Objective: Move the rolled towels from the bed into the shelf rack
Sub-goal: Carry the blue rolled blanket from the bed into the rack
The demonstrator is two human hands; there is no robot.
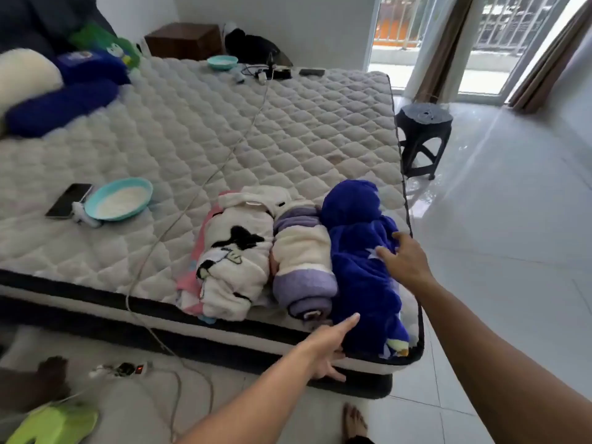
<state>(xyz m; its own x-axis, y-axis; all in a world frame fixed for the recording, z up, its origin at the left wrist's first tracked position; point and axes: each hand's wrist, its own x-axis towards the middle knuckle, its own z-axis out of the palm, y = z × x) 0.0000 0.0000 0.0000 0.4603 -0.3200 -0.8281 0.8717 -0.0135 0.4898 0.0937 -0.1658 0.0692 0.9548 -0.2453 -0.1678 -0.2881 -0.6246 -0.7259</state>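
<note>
Three rolled towels lie side by side at the near right corner of the bed (224, 129). The white cartoon-print towel (234, 261) is on the left, the cream and purple towel (302, 261) in the middle, the dark blue towel (362, 261) on the right. My right hand (405, 261) lies with spread fingers on the blue towel's right side. My left hand (326, 347) reaches with straight fingers to the blue towel's near end at the mattress edge. Neither hand grips anything. No shelf rack is in view.
A white cable (205, 184) runs across the mattress down to a power strip (123, 368) on the floor. A teal bowl (118, 200) and a phone (69, 200) sit on the bed's left. A dark stool (423, 139) stands right of the bed on tiled floor.
</note>
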